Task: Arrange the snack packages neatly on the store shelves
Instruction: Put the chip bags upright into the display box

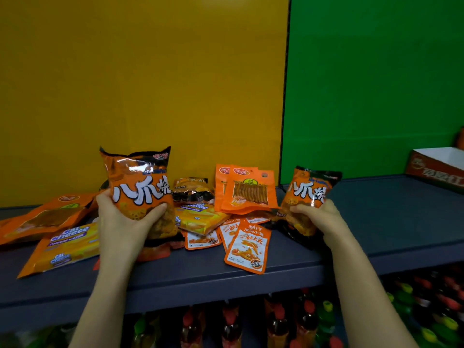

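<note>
Two orange snack bags are in my grip, just above the grey shelf [389, 222]. My left hand [125, 219] wraps its fingers round the lower half of the left bag [140, 182], which stands upright. My right hand [319, 214] clamps the lower end of the right bag [310, 192], which is tilted. Loose packets lie around them: Cal Cheese packs [67, 243] at the left, small sachets [248, 249] near the front edge, and flat pouches [248, 193] leaning on the yellow panel [150, 71]. A cardboard box [437, 167] sits at the far right, and bottles [276, 322] stand below.
</note>
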Demonstrator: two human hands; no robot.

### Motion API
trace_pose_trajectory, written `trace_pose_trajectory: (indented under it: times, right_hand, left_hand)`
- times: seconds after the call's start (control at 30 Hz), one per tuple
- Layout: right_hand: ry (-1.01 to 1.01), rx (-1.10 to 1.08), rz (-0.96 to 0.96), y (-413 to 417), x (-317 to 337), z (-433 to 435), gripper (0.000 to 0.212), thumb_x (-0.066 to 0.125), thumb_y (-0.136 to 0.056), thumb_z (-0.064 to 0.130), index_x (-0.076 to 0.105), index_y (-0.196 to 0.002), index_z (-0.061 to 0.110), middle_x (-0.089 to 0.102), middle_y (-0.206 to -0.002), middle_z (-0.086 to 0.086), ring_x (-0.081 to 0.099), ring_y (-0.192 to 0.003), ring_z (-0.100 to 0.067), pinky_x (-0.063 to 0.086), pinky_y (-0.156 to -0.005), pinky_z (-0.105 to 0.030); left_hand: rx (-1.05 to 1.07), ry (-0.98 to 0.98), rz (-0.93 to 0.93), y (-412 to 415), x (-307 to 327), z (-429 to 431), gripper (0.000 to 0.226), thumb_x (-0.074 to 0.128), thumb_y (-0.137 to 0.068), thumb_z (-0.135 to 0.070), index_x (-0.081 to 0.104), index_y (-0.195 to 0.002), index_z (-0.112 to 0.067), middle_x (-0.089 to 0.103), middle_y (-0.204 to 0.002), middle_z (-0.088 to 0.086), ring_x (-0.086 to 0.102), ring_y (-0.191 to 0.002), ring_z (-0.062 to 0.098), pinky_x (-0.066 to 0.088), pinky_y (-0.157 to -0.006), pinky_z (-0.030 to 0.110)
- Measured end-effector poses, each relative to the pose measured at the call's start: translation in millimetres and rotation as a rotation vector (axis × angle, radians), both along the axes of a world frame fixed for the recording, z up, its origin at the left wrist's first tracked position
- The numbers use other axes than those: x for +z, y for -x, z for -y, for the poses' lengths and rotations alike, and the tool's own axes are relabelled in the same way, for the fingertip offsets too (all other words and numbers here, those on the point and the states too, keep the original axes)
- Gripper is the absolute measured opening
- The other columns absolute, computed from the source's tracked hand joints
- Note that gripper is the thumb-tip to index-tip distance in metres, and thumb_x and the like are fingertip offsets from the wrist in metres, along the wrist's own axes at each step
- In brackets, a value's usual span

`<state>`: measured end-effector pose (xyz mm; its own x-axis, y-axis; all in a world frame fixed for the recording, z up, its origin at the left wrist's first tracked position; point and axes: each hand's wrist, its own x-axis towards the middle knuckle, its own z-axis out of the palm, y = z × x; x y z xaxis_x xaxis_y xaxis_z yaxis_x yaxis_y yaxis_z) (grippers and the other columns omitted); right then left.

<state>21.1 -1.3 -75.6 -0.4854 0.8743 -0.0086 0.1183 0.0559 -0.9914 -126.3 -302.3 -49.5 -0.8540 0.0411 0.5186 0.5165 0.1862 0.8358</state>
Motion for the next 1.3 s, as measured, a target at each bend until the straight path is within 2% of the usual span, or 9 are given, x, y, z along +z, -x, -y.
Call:
trace_pose_trajectory:
  times: [0.17, 0.4, 0.53, 0.67, 0.8, 0.9, 1.07, 1.17, 1.3]
  right_hand:
    - [-0.128, -0.111, -0.086, -17, 10, 5, 0.082, 0.084, -0.063, 0.019, 0.04, -0.132, 0.014, 0.059, -0.122, -0.005, 0.058, -0.11, -0.027, 0.047, -0.099, -0.048]
    - [-0.177, -0.048, -0.282, -69, 31, -2, 0.07, 0.077, -0.075, 0.023, 0.039, -0.134, 0.018, 0.061, -0.124, -0.002, 0.061, -0.11, -0.02, 0.049, -0.096, -0.042]
    - [-0.153, -0.041, -0.319, -121, 43, -13, 0.056, 0.072, -0.08, 0.019, 0.047, -0.13, 0.018, 0.065, -0.119, 0.0, 0.064, -0.103, -0.015, 0.051, -0.075, -0.024]
    - [-0.052, -0.114, -0.354, -183, 45, -40, 0.048, 0.073, -0.078, 0.019, 0.055, -0.122, 0.017, 0.069, -0.112, -0.002, 0.066, -0.099, -0.02, 0.052, -0.082, -0.032]
    - [-0.028, -0.174, -0.359, -252, 43, -76, 0.041, 0.071, -0.079, 0.016, 0.057, -0.117, 0.015, 0.071, -0.108, -0.004, 0.068, -0.097, -0.021, 0.053, -0.079, -0.031]
    - [-0.017, -0.207, -0.328, -307, 40, -109, 0.038, 0.071, -0.079, 0.016, 0.059, -0.115, 0.015, 0.071, -0.108, -0.005, 0.068, -0.098, -0.023, 0.053, -0.083, -0.032]
    - [0.04, -0.281, -0.302, -391, 30, -172, 0.047, 0.073, -0.076, 0.016, 0.057, -0.12, 0.01, 0.07, -0.11, -0.009, 0.068, -0.097, -0.025, 0.053, -0.08, -0.033]
    - [0.032, -0.315, -0.28, -434, 26, -207, 0.049, 0.074, -0.076, 0.017, 0.056, -0.121, 0.01, 0.07, -0.109, -0.01, 0.068, -0.095, -0.026, 0.054, -0.077, -0.032]
    - [0.035, -0.337, -0.274, -476, 23, -252, 0.052, 0.074, -0.075, 0.017, 0.055, -0.123, 0.011, 0.07, -0.109, -0.009, 0.069, -0.094, -0.026, 0.054, -0.075, -0.032]
  left_hand:
    - [-0.113, -0.076, -0.101, -19, 17, -20, 0.08, 0.08, -0.069, -0.016, 0.031, -0.131, -0.005, 0.046, -0.117, -0.001, 0.045, -0.106, 0.012, 0.038, -0.091, 0.028]
    - [-0.388, -0.123, -0.058, -47, 30, -81, 0.075, 0.08, -0.068, -0.026, 0.035, -0.128, -0.017, 0.05, -0.117, -0.006, 0.052, -0.109, 0.015, 0.046, -0.093, 0.036]
    - [-0.555, -0.108, 0.0, -82, 35, -135, 0.068, 0.08, -0.067, -0.027, 0.036, -0.118, -0.023, 0.054, -0.118, -0.003, 0.055, -0.108, 0.018, 0.047, -0.097, 0.044]
    - [-0.71, -0.099, 0.07, -127, 32, -200, 0.068, 0.081, -0.066, -0.026, 0.035, -0.116, -0.024, 0.055, -0.115, -0.003, 0.057, -0.108, 0.021, 0.048, -0.096, 0.045]
    - [-0.842, -0.074, 0.132, -184, 21, -272, 0.071, 0.082, -0.064, -0.029, 0.036, -0.118, -0.025, 0.057, -0.118, -0.001, 0.059, -0.106, 0.022, 0.05, -0.093, 0.048]
    - [-0.933, -0.074, 0.187, -235, 12, -328, 0.067, 0.082, -0.065, -0.026, 0.037, -0.115, -0.024, 0.058, -0.116, 0.0, 0.06, -0.103, 0.022, 0.05, -0.092, 0.049]
    - [-1.041, -0.058, 0.227, -323, 1, -414, 0.064, 0.081, -0.066, -0.024, 0.038, -0.113, -0.026, 0.058, -0.112, -0.004, 0.06, -0.104, 0.019, 0.05, -0.093, 0.044]
    - [-1.082, -0.064, 0.243, -367, -2, -457, 0.063, 0.081, -0.068, -0.024, 0.037, -0.113, -0.025, 0.056, -0.101, -0.011, 0.059, -0.1, 0.017, 0.05, -0.086, 0.036]
    - [-1.121, -0.062, 0.247, -412, -3, -511, 0.062, 0.08, -0.068, -0.023, 0.037, -0.113, -0.024, 0.055, -0.099, -0.012, 0.059, -0.097, 0.017, 0.05, -0.087, 0.036]
